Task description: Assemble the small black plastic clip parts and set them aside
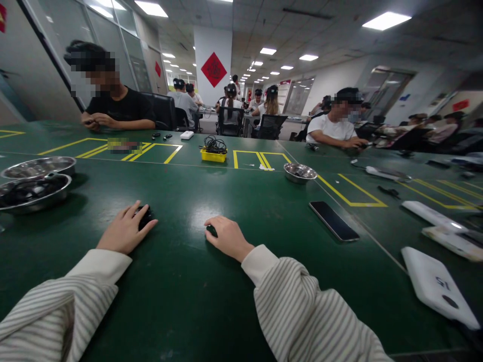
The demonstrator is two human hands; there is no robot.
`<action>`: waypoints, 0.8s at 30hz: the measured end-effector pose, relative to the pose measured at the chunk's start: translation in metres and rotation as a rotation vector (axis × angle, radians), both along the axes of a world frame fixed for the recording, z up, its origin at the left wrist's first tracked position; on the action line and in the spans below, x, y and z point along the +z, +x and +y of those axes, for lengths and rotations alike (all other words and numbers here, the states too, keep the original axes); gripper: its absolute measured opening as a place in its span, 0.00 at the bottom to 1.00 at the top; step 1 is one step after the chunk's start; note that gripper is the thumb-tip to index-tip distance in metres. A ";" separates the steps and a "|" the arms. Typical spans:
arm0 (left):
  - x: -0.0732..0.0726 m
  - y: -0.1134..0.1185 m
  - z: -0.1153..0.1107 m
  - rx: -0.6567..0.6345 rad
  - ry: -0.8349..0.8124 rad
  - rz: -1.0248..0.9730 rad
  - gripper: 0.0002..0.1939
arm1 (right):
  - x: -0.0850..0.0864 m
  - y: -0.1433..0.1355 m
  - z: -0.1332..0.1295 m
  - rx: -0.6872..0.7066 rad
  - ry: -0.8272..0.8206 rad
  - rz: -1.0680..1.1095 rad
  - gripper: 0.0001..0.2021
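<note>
My left hand (pixel 126 229) rests at the left of the green table (pixel 181 301), its fingers spread over a small black object (pixel 144 217) that they partly cover. To the right of it, my right hand (pixel 226 236) lies on the table with its fingers curled and the thumb near the index finger. A small dark patch (pixel 212 230) shows between that thumb and finger; what it is cannot be made out. The black object's details are hidden under my left fingers.
Metal bowls (pixel 56 199) stand at the left, another bowl (pixel 301 173) further back. A yellow box (pixel 213 155) holds black cables. A phone (pixel 334 221) and white devices (pixel 439 286) lie at the right. Two people (pixel 121 110) sit across the table.
</note>
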State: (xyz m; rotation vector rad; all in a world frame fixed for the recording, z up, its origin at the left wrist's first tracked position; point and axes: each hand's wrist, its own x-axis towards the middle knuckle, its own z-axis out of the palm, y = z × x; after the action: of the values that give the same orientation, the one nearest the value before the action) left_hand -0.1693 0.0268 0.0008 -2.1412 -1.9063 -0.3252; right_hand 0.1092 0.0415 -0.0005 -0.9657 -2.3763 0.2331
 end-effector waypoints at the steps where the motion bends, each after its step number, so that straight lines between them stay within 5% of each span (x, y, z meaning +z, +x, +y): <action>1: 0.001 -0.005 0.006 0.001 -0.057 0.025 0.27 | 0.000 0.009 0.001 0.002 0.001 -0.002 0.10; 8: 0.013 -0.003 0.021 -0.105 -0.163 0.127 0.30 | 0.001 0.061 0.004 -0.036 0.033 -0.004 0.08; 19: 0.006 0.151 -0.008 -0.497 -0.099 -0.084 0.30 | 0.004 0.070 -0.003 -0.101 -0.119 0.139 0.12; 24: 0.002 0.186 -0.028 -0.545 -0.125 -0.232 0.30 | 0.004 0.075 -0.007 -0.129 -0.248 0.215 0.18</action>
State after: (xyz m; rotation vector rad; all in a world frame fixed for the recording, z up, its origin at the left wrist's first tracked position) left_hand 0.0168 -0.0017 0.0031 -2.7949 -1.4376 -0.5913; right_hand 0.1845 0.0347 0.0031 -1.1410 -2.1134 0.5628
